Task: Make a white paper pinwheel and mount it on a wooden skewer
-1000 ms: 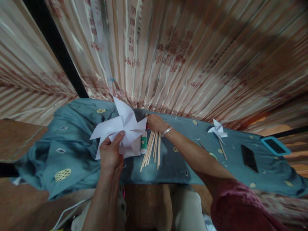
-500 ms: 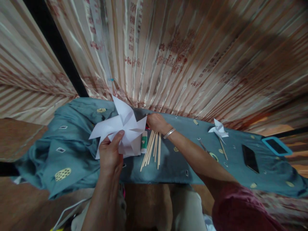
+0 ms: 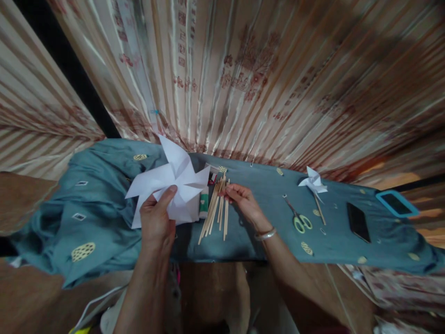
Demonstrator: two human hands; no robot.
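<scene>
My left hand (image 3: 158, 215) pinches a large white paper pinwheel (image 3: 182, 174), its thumb pressed near the centre of the folded blades. My right hand (image 3: 245, 202), wearing a bracelet (image 3: 266, 234), is over the upper part of a bundle of wooden sticks (image 3: 217, 211). Its thumb and fingertips are pressed together; whatever is between them, if anything, is too small to make out. A green and white glue stick (image 3: 203, 204) lies between the pinwheel and the sticks. White paper (image 3: 191, 212) shows under the pinwheel.
Scissors (image 3: 299, 220) with pale green handles lie right of my right hand. Farther right are a small pinwheel on a stick (image 3: 314, 183), a black phone (image 3: 358, 222) and a blue-framed device (image 3: 398, 204). A striped curtain (image 3: 222, 93) hangs behind the cloth-covered table (image 3: 274, 204).
My right hand has drawn back from behind the top of the sticks toward me, uncovering small red and dark items there. The left hand still holds the pinwheel. The view has shifted slightly.
</scene>
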